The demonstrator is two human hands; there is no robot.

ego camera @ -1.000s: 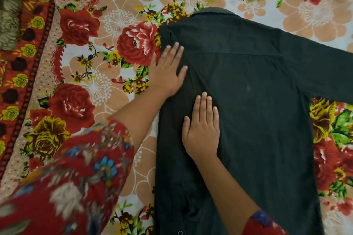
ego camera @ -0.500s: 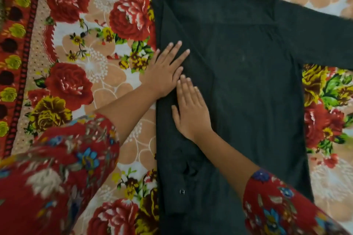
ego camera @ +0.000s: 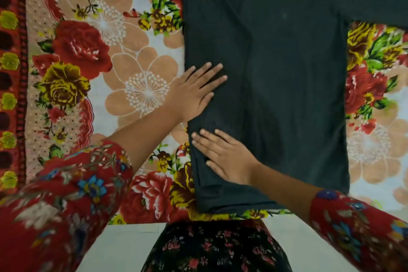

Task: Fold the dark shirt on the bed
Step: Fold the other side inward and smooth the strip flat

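Note:
The dark shirt (ego camera: 287, 73) lies flat on the floral bedspread (ego camera: 132, 73), its left side folded inward and one sleeve stretched out to the upper right. My left hand (ego camera: 194, 93) rests flat, fingers spread, on the shirt's folded left edge. A little nearer to me, my right hand (ego camera: 225, 157) presses palm down on the same folded strip close to the hem, fingers pointing left. Neither hand grips the cloth. The collar is out of view at the top.
The bedspread's red patterned border (ego camera: 13, 73) runs down the far left. The near edge of the bed (ego camera: 154, 221) sits just below the shirt's hem, with pale floor (ego camera: 123, 247) and my dark floral skirt (ego camera: 216, 249) beneath.
Both hands have slid down the folded left edge toward the hem. The right hand now lies below the left with fingers pointing left. The view has shifted toward the bed's near edge.

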